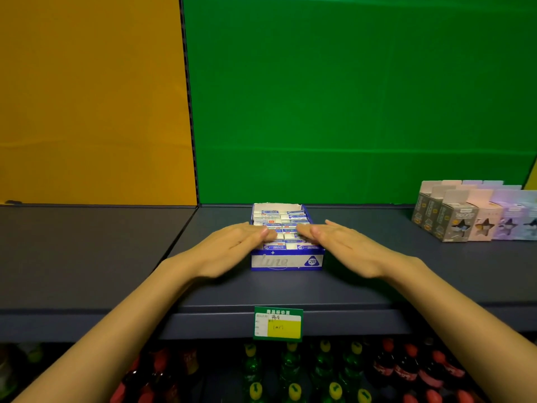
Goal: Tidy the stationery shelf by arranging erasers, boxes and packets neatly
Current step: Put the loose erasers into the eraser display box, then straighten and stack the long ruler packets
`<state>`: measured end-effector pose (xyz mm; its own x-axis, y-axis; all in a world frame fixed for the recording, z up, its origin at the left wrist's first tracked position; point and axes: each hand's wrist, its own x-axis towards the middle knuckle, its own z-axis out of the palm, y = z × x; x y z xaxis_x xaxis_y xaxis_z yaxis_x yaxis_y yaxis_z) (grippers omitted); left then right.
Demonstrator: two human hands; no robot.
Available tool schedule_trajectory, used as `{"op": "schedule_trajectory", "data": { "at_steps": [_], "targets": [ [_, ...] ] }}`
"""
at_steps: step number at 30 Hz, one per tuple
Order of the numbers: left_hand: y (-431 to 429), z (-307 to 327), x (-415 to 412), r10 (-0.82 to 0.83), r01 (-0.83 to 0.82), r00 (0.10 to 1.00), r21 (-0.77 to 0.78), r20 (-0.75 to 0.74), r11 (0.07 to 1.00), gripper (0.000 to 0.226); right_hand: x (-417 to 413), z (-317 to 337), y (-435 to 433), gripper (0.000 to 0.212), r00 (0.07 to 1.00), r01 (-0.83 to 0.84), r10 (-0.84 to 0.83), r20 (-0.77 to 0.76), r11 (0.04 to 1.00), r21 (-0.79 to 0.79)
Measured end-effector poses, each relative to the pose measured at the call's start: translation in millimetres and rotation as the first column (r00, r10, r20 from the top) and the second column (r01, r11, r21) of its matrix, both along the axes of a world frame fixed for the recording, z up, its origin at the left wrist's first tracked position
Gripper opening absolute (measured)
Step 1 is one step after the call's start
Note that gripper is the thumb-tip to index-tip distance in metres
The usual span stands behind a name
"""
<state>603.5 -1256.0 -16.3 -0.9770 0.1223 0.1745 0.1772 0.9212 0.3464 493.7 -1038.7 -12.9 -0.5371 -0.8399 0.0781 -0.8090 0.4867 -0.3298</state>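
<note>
A blue and white open display box (pixel 286 261) marked 2B stands in the middle of the dark shelf (pixel 290 289). It is filled with several small white and blue erasers (pixel 271 218) in rows. My left hand (pixel 229 247) lies flat over the box's left side, fingers together, fingertips resting on the erasers. My right hand (pixel 345 245) lies flat over the right side in the same way. Both palms face down and neither hand grips anything. The erasers under the fingers are hidden.
Several grey, pink and lilac packets (pixel 476 213) stand in rows at the shelf's right end. A green and yellow price tag (pixel 278 323) hangs on the shelf's front edge. Bottles (pixel 290 370) fill the shelf below. A green back panel and an orange one rise behind.
</note>
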Motion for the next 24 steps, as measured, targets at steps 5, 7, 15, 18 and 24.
{"op": "schedule_trajectory", "data": {
  "at_steps": [5,7,15,18,24],
  "targets": [
    [6.3,6.9,-19.8,0.119,-0.117,0.990,-0.027,0.075,0.993,0.053,-5.8,5.9,-21.1,0.053,0.993,0.104,-0.098,-0.060,0.987,0.118],
    [7.2,6.0,-25.2,0.136,-0.128,0.983,-0.070,0.126,0.989,0.053,-4.4,7.3,-26.6,0.054,0.991,0.122,-0.113,-0.073,0.982,0.142],
    [5.3,3.4,-29.1,0.137,-0.115,0.979,-0.139,0.154,0.983,0.052,-3.3,4.5,-28.5,0.054,0.988,0.142,-0.132,-0.085,0.982,0.127],
    [4.4,9.3,-30.7,0.137,-0.116,0.972,-0.118,0.189,0.986,0.051,-5.5,3.8,-24.3,0.054,0.990,0.143,-0.143,0.017,0.989,0.032],
    [27.2,17.4,-36.4,0.211,-0.259,0.878,-0.055,-0.429,0.964,0.029,-10.8,1.9,19.7,0.041,0.977,0.164,-0.196,-0.086,0.945,-0.284]
  ]
}}
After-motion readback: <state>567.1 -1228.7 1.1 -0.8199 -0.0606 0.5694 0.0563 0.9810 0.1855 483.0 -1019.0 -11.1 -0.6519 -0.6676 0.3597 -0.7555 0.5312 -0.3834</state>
